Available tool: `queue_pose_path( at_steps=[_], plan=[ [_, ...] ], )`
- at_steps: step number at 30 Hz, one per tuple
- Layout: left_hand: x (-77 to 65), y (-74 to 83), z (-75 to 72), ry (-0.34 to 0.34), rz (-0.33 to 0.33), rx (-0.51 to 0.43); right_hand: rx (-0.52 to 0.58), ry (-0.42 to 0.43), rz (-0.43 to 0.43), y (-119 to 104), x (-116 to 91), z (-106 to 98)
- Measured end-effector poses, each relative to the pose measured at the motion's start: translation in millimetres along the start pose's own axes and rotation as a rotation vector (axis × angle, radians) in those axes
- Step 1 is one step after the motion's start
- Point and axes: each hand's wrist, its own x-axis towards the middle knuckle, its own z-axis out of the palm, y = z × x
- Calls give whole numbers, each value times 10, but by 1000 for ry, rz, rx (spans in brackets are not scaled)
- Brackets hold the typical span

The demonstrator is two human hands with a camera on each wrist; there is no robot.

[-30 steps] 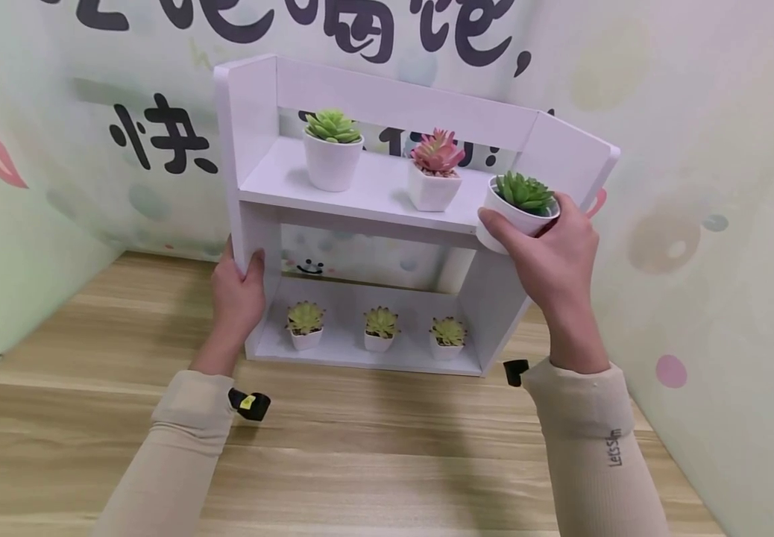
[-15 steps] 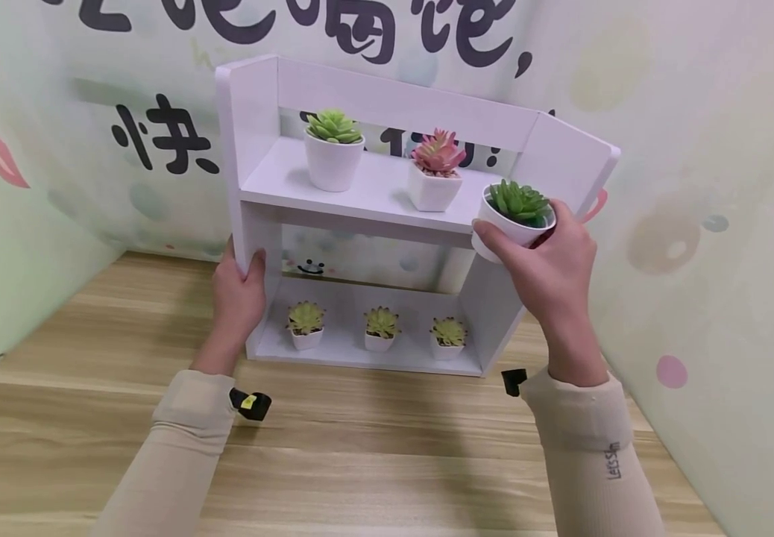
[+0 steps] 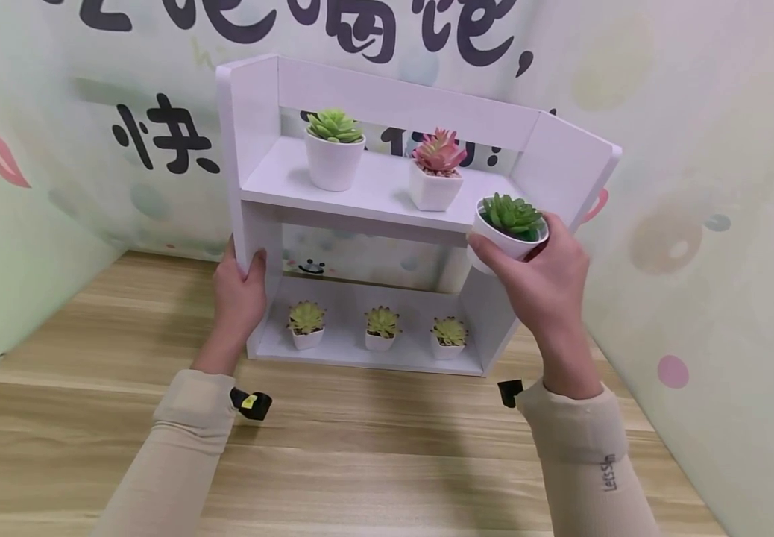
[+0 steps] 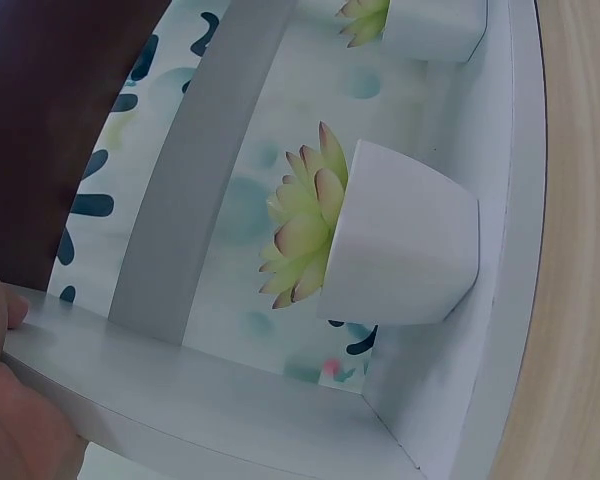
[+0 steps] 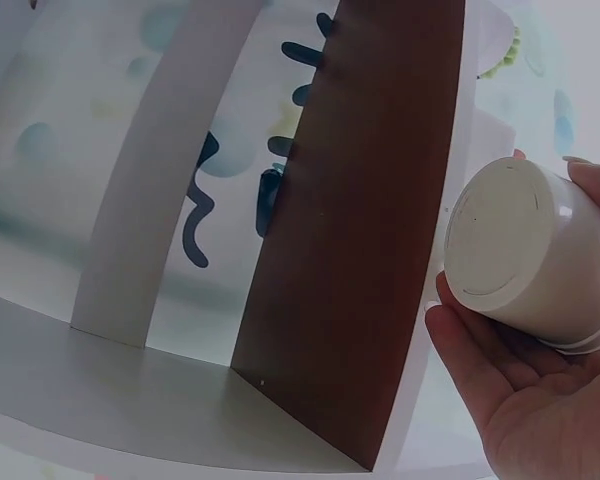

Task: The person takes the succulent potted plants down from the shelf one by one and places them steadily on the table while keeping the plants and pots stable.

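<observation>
A white two-tier shelf (image 3: pixel 360 208) stands on the wooden table. My left hand (image 3: pixel 238 292) grips its left side panel, thumb on the inner face; the left wrist view shows part of that hand (image 4: pixel 25 410) at the panel edge. My right hand (image 3: pixel 548 276) holds a round white pot with a dark green succulent (image 3: pixel 511 216), just in front of the upper board's right end. The right wrist view shows the pot's underside (image 5: pixel 495 230), apart from the board. On the upper board stand a light green succulent (image 3: pixel 335 153) and a pink succulent in a square pot (image 3: pixel 437 175).
Three small yellow-green succulents stand on the bottom board: left (image 3: pixel 306 326), middle (image 3: pixel 381 328) and right (image 3: pixel 449 337). The wooden table (image 3: pixel 333 447) stretches in front. A printed wall (image 3: pixel 159 194) is close behind the shelf, and another wall (image 3: pixel 716 261) rises at the right.
My right hand has drawn the dark green succulent slightly down, left and toward me, off the upper board's right end. My left hand and the shelf stay put.
</observation>
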Motion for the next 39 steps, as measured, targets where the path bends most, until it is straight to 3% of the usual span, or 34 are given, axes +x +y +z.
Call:
queue_pose_path(
  at_steps=[19, 25, 33, 39],
  plan=[
    [6, 8, 30, 15, 4, -7, -33, -7, -7, 236, -163, 138],
    [1, 5, 33, 4, 0, -8, -38, -29, -15, 340, -218, 175],
    [3, 11, 24, 17, 17, -13, -56, -113, 19, 456, -345, 246],
    [-6, 17, 10, 14, 7, -8, -31, -130, 58, 526, -441, 300]
  ],
)
